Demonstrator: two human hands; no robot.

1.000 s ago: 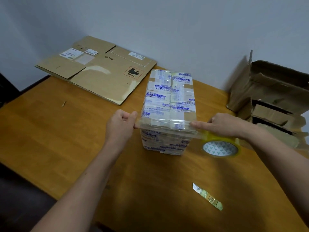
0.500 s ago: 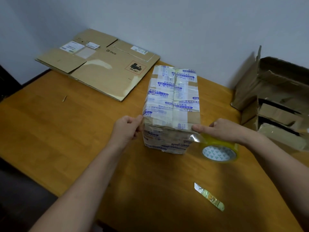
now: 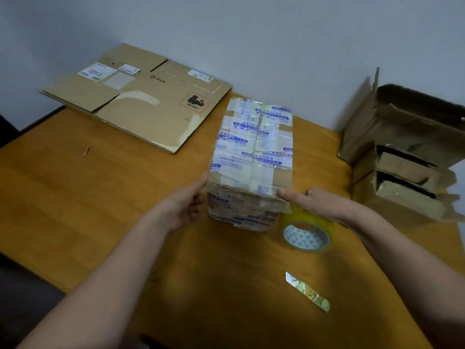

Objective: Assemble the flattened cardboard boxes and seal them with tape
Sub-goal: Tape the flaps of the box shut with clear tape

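- Box [image 3: 254, 147] mid-frame on worktop [image 3: 100, 197], wrapped in tape.
- Left hand [image 3: 183, 205], fingers loose, presses box's left side to brace it.
- Right hand [image 3: 317, 202] grips roll [image 3: 307, 235], fingertip [image 3: 283, 193] pinning tape at near right corner so it sticks.

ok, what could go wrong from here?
1. The strip is not yet cut from the tape roll in the right hand; a tug could peel it off the box corner.
2. The box is crumpled and layered in old tape; new tape may bond poorly.
3. The blade lies loose beside the right arm; a careless reach risks a cut.
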